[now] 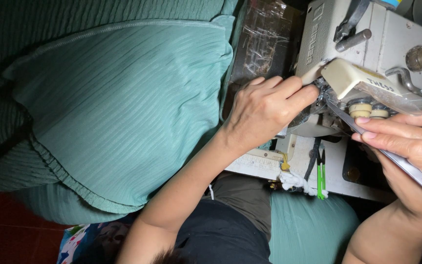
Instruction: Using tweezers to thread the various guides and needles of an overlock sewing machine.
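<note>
My left hand [264, 110] reaches to the needle area of a cream-coloured sewing machine [391, 44], fingertips pressed together at the dark metal parts under its beige guard [350, 78]. Whether they pinch a thread cannot be told. My right hand [409, 151] holds long metal tweezers [391, 156], with the tips pointing up-left into the same spot beside my left fingers. Two pale thread-tension discs [367, 110] sit just above the tweezers.
A large heap of teal ribbed fabric [113, 107] with a gathered hem fills the left side. More teal cloth [308, 225] lies below the machine table [260, 166]. Green-handled snips [321, 176] and a white thread tuft [294, 181] lie on the table edge.
</note>
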